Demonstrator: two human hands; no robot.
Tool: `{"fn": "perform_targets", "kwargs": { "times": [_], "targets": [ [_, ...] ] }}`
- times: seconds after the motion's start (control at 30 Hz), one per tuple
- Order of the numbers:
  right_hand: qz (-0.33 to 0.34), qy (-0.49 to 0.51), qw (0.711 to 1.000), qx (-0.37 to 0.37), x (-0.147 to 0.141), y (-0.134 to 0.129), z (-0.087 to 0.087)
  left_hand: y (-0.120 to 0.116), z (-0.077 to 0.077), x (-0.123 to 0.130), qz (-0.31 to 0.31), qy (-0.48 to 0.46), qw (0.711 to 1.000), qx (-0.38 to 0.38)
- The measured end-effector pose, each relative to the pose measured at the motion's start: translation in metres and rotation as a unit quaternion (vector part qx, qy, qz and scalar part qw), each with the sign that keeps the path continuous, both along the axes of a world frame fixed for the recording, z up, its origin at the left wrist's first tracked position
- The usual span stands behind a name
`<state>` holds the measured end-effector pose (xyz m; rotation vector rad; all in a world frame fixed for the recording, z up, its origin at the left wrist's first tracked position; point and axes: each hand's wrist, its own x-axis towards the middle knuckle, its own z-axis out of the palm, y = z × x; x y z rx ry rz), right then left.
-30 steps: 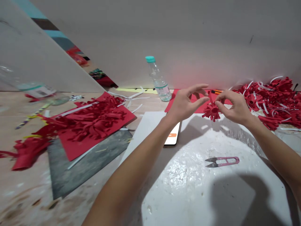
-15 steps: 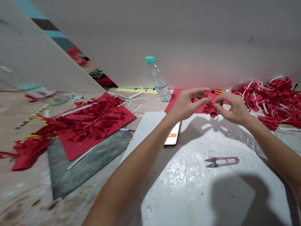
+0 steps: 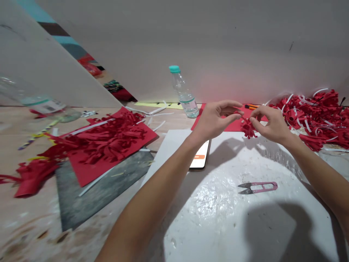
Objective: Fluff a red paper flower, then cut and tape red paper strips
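Note:
In the head view, a small red flower-like piece with curled, fringed edges (image 3: 248, 129) hangs from my right hand (image 3: 269, 125), whose thumb and forefinger are closed on its upper part. To the left of it is my left hand (image 3: 215, 120), fingers curved, with the thumb and forefinger tips slightly apart close to the red piece. No object shows between those tips. Below both hands, a pair of pink-handled thread snips (image 3: 257, 187) lies on the white work surface (image 3: 207, 214), blades pointing left. Under my left forearm a phone with a lit screen (image 3: 200, 160) is partly hidden.
A heap of red fringed pieces with white strips (image 3: 319, 120) lies at the right. More red fringes rest on a red sheet (image 3: 84, 174) over a dark grey board (image 3: 109, 193). A water bottle (image 3: 188, 98) leans near the wall, beside a yellow strip (image 3: 155, 105).
The red fringed piece has turned and shifted slightly right and down in my right hand. My left hand stays nearly in place.

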<state>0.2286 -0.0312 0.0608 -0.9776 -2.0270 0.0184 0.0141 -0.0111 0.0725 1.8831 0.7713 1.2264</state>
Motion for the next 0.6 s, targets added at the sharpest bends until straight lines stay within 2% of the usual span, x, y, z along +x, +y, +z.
{"fn": "perform_targets", "kwargs": {
  "times": [0.17,0.3,0.43,0.6],
  "targets": [
    [0.001,0.018,1.0,0.009,-0.0018,-0.0017,0.0013,-0.0039,-0.0032,0.0047,-0.004,0.005,1.0,-0.002],
    [0.044,0.035,0.997,0.057,-0.0047,-0.0057,0.004,-0.0033,-0.005,0.0046,-0.039,-0.002,0.999,-0.035],
    [0.075,0.042,0.994,0.065,-0.007,-0.0082,0.0053,-0.0035,-0.0032,0.0049,-0.043,-0.011,0.998,-0.042],
    [0.065,0.061,0.994,0.07,-0.0073,-0.0089,0.0067,-0.0034,-0.0036,0.0085,-0.051,-0.025,0.998,-0.04]
  ]
}}
